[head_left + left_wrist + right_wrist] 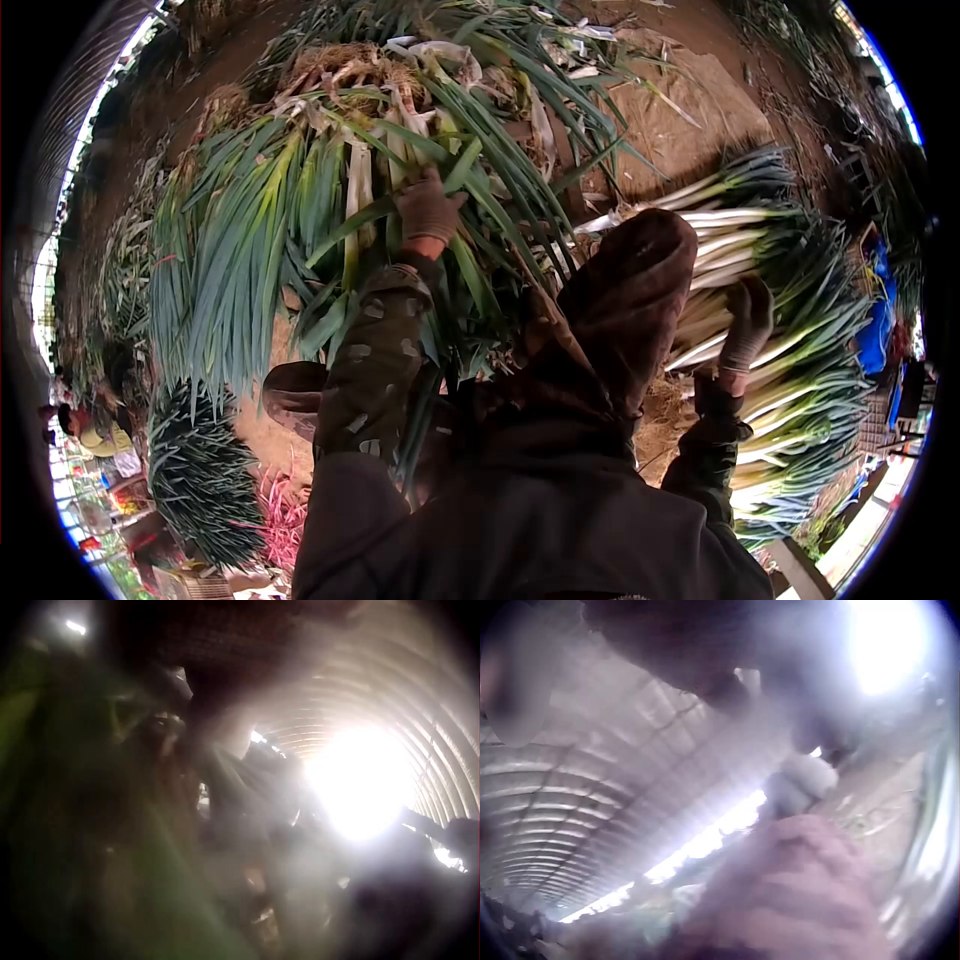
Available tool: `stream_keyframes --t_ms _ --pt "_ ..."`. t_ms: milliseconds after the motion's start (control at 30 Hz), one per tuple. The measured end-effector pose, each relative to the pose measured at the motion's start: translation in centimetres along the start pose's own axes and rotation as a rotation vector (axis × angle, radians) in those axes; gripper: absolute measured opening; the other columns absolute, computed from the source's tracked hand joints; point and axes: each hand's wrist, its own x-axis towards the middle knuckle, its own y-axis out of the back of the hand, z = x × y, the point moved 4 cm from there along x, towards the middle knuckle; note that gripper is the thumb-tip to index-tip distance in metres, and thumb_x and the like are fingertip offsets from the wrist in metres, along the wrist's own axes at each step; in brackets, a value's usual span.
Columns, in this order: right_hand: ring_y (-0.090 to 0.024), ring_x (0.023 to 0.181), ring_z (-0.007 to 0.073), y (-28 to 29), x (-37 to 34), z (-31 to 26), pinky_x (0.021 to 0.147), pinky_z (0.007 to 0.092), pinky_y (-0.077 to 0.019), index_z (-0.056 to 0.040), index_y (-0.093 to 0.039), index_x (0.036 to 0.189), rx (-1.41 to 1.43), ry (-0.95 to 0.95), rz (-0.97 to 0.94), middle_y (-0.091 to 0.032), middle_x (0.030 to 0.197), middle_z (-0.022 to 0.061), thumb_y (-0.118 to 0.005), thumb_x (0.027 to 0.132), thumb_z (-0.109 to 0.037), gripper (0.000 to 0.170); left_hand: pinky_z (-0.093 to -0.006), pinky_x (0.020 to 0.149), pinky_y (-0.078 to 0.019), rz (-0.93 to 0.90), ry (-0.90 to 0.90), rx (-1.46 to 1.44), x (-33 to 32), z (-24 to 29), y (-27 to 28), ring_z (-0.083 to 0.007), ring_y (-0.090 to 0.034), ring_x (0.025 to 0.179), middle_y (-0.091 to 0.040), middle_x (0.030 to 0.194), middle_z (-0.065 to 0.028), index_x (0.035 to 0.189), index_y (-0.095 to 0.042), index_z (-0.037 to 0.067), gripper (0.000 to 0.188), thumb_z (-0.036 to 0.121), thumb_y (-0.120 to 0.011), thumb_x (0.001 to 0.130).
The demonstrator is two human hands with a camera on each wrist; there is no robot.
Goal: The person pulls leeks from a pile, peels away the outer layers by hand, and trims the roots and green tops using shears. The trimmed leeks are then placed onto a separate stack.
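My gloved left hand (428, 207) reaches into a heap of untrimmed leeks (230, 240) in the head view. Its fingertips go in among the long green leaves, and the thumb points out to the right. Whether those fingers grip a stalk, I cannot tell. To the right of the raised knee, my gloved right hand (750, 318) hangs over a row of cleaned leeks (720, 245) with white stalks, its fingers loosely bent and nothing seen in them. Both wrist views are blurred; the left one shows smeared green leaves (157, 877).
A bent knee (640, 270) rises between the two piles. Dense green tops (195, 480) stand bundled at lower left, beside pink-red strips (283, 520). Bare brown ground (690, 100) shows at the top. Blue material (880, 310) lies at the far right. Another person (100, 435) is at far left.
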Motion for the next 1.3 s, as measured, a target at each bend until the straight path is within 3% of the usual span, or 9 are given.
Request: stream_keyframes --t_ms 133,200,300,367,533,700,1000,1100,1300 --pt "-0.066 0.091 0.0205 -14.2 -1.8 -7.4 0.081 0.0291 -0.0526 -0.0008 -0.062 0.118 -0.102 0.184 -0.427 -0.068 0.103 0.0093 -0.065 0.088 -0.003 0.031 -0.0513 0.076 -0.048 0.267 0.002 -0.009 2.0 1.7 -0.6 -0.0342 -0.066 0.085 -0.065 0.103 -0.0227 0.152 -0.024 -0.007 0.119 0.075 -0.065 0.076" --pt "-0.067 0.092 0.0219 -19.5 -3.2 -4.6 0.079 0.0308 -0.0539 0.0013 -0.06 0.123 -0.271 0.276 -0.543 -0.069 0.102 0.0118 -0.068 0.088 -0.01 0.037 -0.0521 0.086 -0.0452 0.175 0.107 -0.127 3.4 5.0 -0.9 -0.0369 -0.057 0.103 -0.055 0.121 -0.0248 0.15 -0.023 -0.008 0.123 0.073 -0.071 0.071" --pt "-0.07 0.09 0.0221 -22.5 -5.2 -8.1 0.076 0.0332 -0.0545 0.0042 -0.059 0.123 -0.233 -0.183 -0.78 -0.07 0.1 0.0168 -0.075 0.083 -0.012 0.046 -0.0543 0.103 -0.0384 -0.028 0.265 -0.26 4.6 7.2 -0.3 -0.0412 -0.036 0.138 -0.033 0.151 -0.0279 0.15 -0.02 -0.006 0.125 0.065 -0.08 0.067" --pt "-0.071 0.092 0.0302 -23.1 -6.4 -6.2 0.078 0.0371 -0.055 -0.0031 -0.063 0.12 -0.187 -0.052 -0.749 -0.071 0.096 0.0181 -0.077 0.084 -0.025 0.044 -0.0542 0.106 -0.0368 -0.086 0.409 -0.373 5.1 8.1 -0.2 -0.0415 -0.032 0.141 -0.03 0.152 -0.0278 0.15 -0.016 -0.007 0.126 0.06 -0.083 0.068" --pt "-0.072 0.09 0.0258 -21.9 -6.9 -2.0 0.077 0.0334 -0.055 0.0025 -0.064 0.115 -0.055 -0.173 -0.683 -0.071 0.095 0.0184 -0.076 0.084 -0.017 0.039 -0.0487 0.08 -0.0551 0.023 0.483 -0.538 8.6 6.2 -4.9 -0.0423 -0.068 0.096 -0.063 0.115 -0.0294 0.145 -0.019 -0.011 0.089 0.027 -0.072 0.084" --pt "-0.067 0.076 0.0165 -21.2 -5.5 -1.6 0.069 0.0308 -0.0545 0.003 -0.064 0.111 0.073 -0.261 -0.704 -0.071 0.09 0.0143 -0.071 0.089 -0.009 0.026 -0.0473 0.075 -0.0546 -0.162 0.127 -0.158 9.2 3.7 -6.9 -0.0369 -0.069 0.083 -0.069 0.094 -0.0221 0.134 -0.037 -0.006 0.069 0.039 -0.066 0.09" --pt "-0.064 0.075 0.0092 -23.7 -4.8 -2.9 0.065 0.0254 -0.0514 0.0042 -0.064 0.11 0.175 -0.214 -0.635 -0.071 0.09 0.0091 -0.07 0.09 -0.006 0.022 -0.0402 0.057 -0.0516 0.523 -0.353 -0.257 20.9 5.2 23.4 -0.0261 -0.065 0.07 -0.065 0.082 -0.0153 0.134 -0.045 0.004 0.053 0.037 -0.06 0.095" --pt "-0.068 0.079 0.0123 -24.8 -4.7 -2.2 0.068 0.027 -0.0532 0.0033 -0.065 0.11 0.171 -0.151 -0.643 -0.072 0.092 0.0106 -0.069 0.091 -0.005 0.021 -0.0378 0.051 -0.0506 0.356 -0.33 -0.269 20.3 4.8 23.0 -0.0224 -0.063 0.066 -0.064 0.078 -0.013 0.133 -0.047 0.007 0.048 0.036 -0.059 0.097" --pt "-0.068 0.081 0.0164 -28.3 -2.3 -5.7 0.074 0.0291 -0.054 0.0028 -0.067 0.105 0.051 0.074 -0.856 -0.071 0.09 0.0112 -0.067 0.09 -0.006 0.018 -0.0372 0.06 -0.0546 -0.207 0.106 -0.403 3.3 -0.1 6.1 -0.0174 -0.061 0.065 -0.063 0.08 -0.0066 0.107 -0.06 0.004 0.026 0.026 -0.065 0.094"
